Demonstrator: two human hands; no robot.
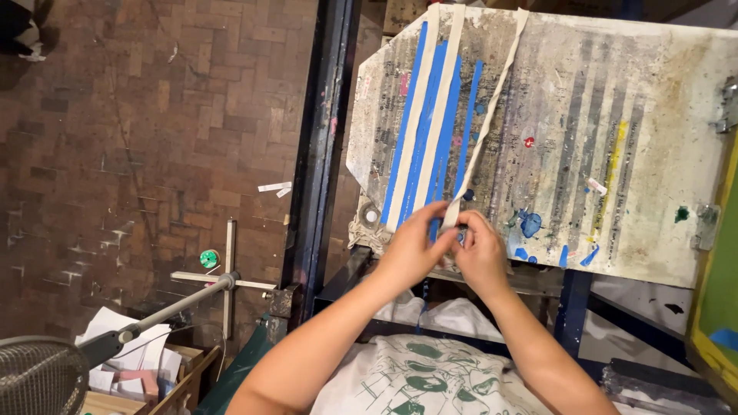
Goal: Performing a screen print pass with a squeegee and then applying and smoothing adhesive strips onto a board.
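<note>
A strip of cream masking tape (486, 115) runs slantwise across the ink-stained printing board (653, 154), from its far edge down to its near edge, where both hands meet on it. The left hand (415, 250) and the right hand (483, 252) pinch the tape's near end between their fingertips, closed on it. Just left of this strip, two more cream tape strips (430, 107) lie flat among blue ink stripes (444, 123). Blue ink blots (530, 224) sit near the right hand. Below the wrists lies white cloth with a green print (415, 376). A brick floor (138, 123) spreads to the left.
</note>
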